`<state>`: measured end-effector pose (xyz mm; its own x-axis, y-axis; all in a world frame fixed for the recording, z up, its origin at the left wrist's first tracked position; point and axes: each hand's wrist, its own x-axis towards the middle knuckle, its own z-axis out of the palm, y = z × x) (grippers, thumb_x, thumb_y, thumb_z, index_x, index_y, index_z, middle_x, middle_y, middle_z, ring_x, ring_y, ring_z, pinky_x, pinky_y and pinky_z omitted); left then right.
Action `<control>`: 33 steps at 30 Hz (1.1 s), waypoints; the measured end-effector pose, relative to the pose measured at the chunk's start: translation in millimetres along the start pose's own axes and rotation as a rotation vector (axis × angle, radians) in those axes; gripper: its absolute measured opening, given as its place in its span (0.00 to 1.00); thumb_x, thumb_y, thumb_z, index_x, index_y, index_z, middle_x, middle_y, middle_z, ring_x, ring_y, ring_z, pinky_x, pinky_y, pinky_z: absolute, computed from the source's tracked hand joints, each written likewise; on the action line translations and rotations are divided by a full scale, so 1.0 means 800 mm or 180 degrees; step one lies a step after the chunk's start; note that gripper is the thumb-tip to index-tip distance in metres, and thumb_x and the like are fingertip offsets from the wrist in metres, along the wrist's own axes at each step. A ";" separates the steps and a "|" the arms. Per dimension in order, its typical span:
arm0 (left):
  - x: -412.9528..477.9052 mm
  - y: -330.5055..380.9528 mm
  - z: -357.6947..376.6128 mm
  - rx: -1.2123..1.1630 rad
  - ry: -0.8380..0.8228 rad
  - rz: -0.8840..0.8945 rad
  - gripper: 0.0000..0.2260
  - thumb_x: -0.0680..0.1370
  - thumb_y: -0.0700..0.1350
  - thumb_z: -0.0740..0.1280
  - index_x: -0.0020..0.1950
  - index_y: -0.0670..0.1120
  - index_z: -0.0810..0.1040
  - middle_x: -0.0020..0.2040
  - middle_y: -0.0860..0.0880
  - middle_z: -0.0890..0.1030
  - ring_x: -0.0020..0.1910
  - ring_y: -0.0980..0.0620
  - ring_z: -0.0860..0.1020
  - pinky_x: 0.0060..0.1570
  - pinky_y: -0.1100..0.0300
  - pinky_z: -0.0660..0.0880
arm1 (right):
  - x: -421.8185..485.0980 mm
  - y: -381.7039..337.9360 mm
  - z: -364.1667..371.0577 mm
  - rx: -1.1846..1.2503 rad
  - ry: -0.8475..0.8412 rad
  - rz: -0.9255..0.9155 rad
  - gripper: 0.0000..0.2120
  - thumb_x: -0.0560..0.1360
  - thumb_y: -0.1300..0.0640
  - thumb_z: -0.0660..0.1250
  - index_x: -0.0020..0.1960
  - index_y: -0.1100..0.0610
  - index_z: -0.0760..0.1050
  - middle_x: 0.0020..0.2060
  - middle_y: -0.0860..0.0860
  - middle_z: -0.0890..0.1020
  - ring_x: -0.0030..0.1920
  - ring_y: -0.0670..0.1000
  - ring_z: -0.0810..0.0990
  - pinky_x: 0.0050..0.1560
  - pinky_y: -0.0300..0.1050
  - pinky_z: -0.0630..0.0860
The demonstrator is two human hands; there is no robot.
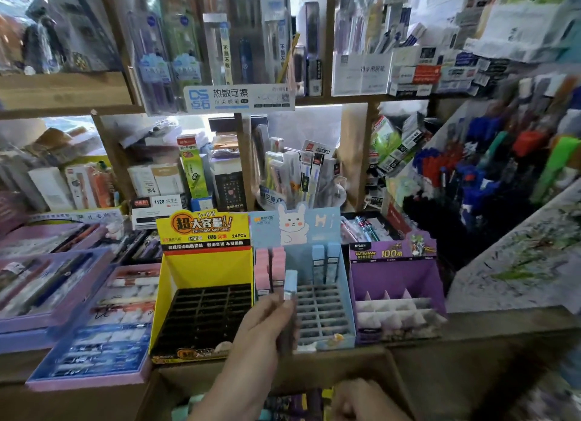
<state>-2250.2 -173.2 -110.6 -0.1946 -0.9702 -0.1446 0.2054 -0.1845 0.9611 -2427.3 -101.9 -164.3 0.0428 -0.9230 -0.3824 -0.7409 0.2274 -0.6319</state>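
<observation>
My left hand (267,329) reaches up from the bottom centre and pinches a small light-blue case (290,284) upright between thumb and fingers. It holds the case over the front-left part of a blue display box (342,335) with a rabbit picture and a grid of slots. Two pink cases (270,268) and two blue cases (325,258) stand in its back row. My right hand (361,400) is low at the bottom edge, fingers curled, above an open carton; what it holds is hidden.
A yellow display box (169,282) with a black slot grid stands to the left, a purple one (396,276) to the right. Flat pen trays (94,335) lie on the left. Wooden shelves (355,156) packed with stationery rise behind; pen racks (471,175) fill the right.
</observation>
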 end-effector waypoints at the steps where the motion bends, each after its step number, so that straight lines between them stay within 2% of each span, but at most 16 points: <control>1: 0.003 -0.001 0.005 0.0110 -0.0040 0.0050 0.07 0.77 0.50 0.70 0.43 0.48 0.82 0.35 0.47 0.80 0.35 0.49 0.77 0.36 0.55 0.71 | -0.001 -0.005 -0.003 -0.0057 -0.0027 0.0036 0.14 0.83 0.55 0.62 0.67 0.57 0.77 0.68 0.55 0.78 0.63 0.48 0.77 0.53 0.35 0.69; 4: 0.014 -0.004 0.020 0.0390 -0.0078 0.0190 0.06 0.80 0.47 0.67 0.45 0.50 0.81 0.40 0.47 0.82 0.42 0.49 0.79 0.42 0.53 0.74 | 0.001 -0.009 -0.010 -0.0100 0.0225 0.0161 0.03 0.78 0.50 0.67 0.51 0.47 0.77 0.57 0.47 0.81 0.59 0.45 0.79 0.63 0.35 0.71; 6: 0.018 -0.004 0.030 0.0443 -0.0055 0.0265 0.05 0.77 0.49 0.68 0.45 0.50 0.82 0.44 0.43 0.82 0.45 0.46 0.79 0.47 0.48 0.75 | -0.004 -0.011 -0.014 -0.0006 0.0189 0.0270 0.02 0.77 0.49 0.68 0.49 0.46 0.76 0.57 0.46 0.80 0.59 0.45 0.79 0.66 0.38 0.71; 8: 0.023 -0.005 0.038 0.0561 -0.0053 0.0345 0.05 0.76 0.50 0.69 0.46 0.50 0.82 0.47 0.37 0.80 0.46 0.44 0.78 0.48 0.46 0.74 | -0.004 -0.010 -0.015 0.0173 0.0236 0.0284 0.03 0.78 0.50 0.67 0.51 0.47 0.76 0.58 0.48 0.79 0.60 0.46 0.78 0.67 0.38 0.71; 11: 0.031 -0.008 0.046 0.0700 -0.0044 0.0422 0.04 0.80 0.46 0.68 0.48 0.51 0.82 0.49 0.42 0.83 0.49 0.44 0.81 0.51 0.46 0.79 | -0.006 -0.009 -0.016 0.0143 0.0256 0.0281 0.08 0.80 0.50 0.67 0.58 0.48 0.77 0.60 0.47 0.79 0.63 0.46 0.77 0.70 0.41 0.70; 13: 0.037 -0.009 0.050 0.0866 0.0062 0.0528 0.04 0.80 0.46 0.68 0.47 0.53 0.81 0.43 0.50 0.82 0.42 0.53 0.78 0.42 0.55 0.76 | -0.006 -0.008 -0.016 0.0122 0.0251 0.0270 0.10 0.81 0.49 0.66 0.62 0.48 0.75 0.62 0.46 0.77 0.65 0.45 0.75 0.71 0.42 0.68; 15: 0.043 -0.010 0.054 0.0939 0.0131 0.0616 0.03 0.79 0.47 0.69 0.47 0.53 0.81 0.39 0.56 0.79 0.38 0.60 0.75 0.40 0.62 0.72 | -0.005 -0.009 -0.017 0.0080 0.0301 0.0221 0.11 0.81 0.49 0.66 0.63 0.47 0.74 0.62 0.45 0.76 0.66 0.45 0.74 0.72 0.42 0.67; 19: 0.056 -0.015 0.062 0.0958 0.0278 0.0732 0.02 0.79 0.45 0.71 0.49 0.52 0.82 0.38 0.59 0.80 0.39 0.62 0.77 0.38 0.69 0.74 | 0.002 -0.004 -0.014 -0.0127 0.0110 0.0177 0.09 0.80 0.49 0.66 0.60 0.49 0.75 0.57 0.44 0.77 0.64 0.47 0.76 0.68 0.41 0.70; 22: 0.063 -0.018 0.070 0.0973 0.0408 0.0785 0.04 0.78 0.44 0.71 0.49 0.54 0.83 0.42 0.58 0.83 0.41 0.64 0.79 0.39 0.69 0.76 | 0.013 -0.001 -0.017 -0.0159 0.0027 0.0139 0.06 0.82 0.52 0.64 0.58 0.49 0.74 0.54 0.47 0.76 0.66 0.49 0.77 0.67 0.40 0.69; 25: 0.073 -0.020 0.079 0.0974 0.0637 0.0851 0.07 0.77 0.42 0.73 0.49 0.55 0.82 0.43 0.57 0.84 0.44 0.62 0.81 0.44 0.65 0.78 | 0.023 0.003 -0.021 -0.0226 -0.0012 -0.0050 0.15 0.81 0.50 0.67 0.66 0.52 0.75 0.60 0.48 0.77 0.68 0.47 0.75 0.72 0.41 0.65; 27: 0.079 -0.020 0.083 0.1019 0.0728 0.0911 0.08 0.77 0.43 0.73 0.49 0.56 0.82 0.44 0.57 0.84 0.46 0.62 0.81 0.46 0.65 0.78 | 0.032 0.006 -0.019 -0.0369 -0.0147 -0.0030 0.10 0.81 0.50 0.66 0.61 0.49 0.75 0.51 0.43 0.76 0.67 0.48 0.76 0.69 0.41 0.68; 29: 0.085 -0.019 0.086 0.1098 0.0773 0.1005 0.08 0.77 0.43 0.73 0.49 0.57 0.82 0.44 0.58 0.84 0.46 0.63 0.81 0.44 0.67 0.77 | 0.028 0.009 -0.012 -0.0397 -0.0230 0.0033 0.04 0.81 0.51 0.64 0.55 0.46 0.72 0.41 0.40 0.71 0.60 0.49 0.78 0.64 0.40 0.71; 31: 0.091 -0.019 0.087 0.1252 0.0840 0.1094 0.07 0.77 0.44 0.73 0.51 0.56 0.82 0.45 0.58 0.84 0.47 0.64 0.81 0.46 0.69 0.77 | 0.028 0.013 -0.006 -0.0314 -0.0204 -0.0049 0.06 0.81 0.52 0.63 0.57 0.47 0.74 0.38 0.40 0.69 0.56 0.49 0.77 0.63 0.40 0.71; 33: 0.094 -0.020 0.087 0.1435 0.0912 0.1180 0.08 0.77 0.44 0.72 0.55 0.54 0.82 0.48 0.58 0.84 0.49 0.63 0.81 0.50 0.68 0.77 | 0.029 0.011 -0.007 -0.0299 -0.0179 -0.0089 0.12 0.81 0.53 0.63 0.64 0.51 0.77 0.38 0.39 0.68 0.63 0.51 0.78 0.63 0.39 0.71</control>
<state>-2334.8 -232.3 -120.9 0.0881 -0.9719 0.2185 -0.2250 0.1942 0.9548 -2436.8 -123.0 -174.7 0.1000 -0.9092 -0.4043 -0.7983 0.1692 -0.5780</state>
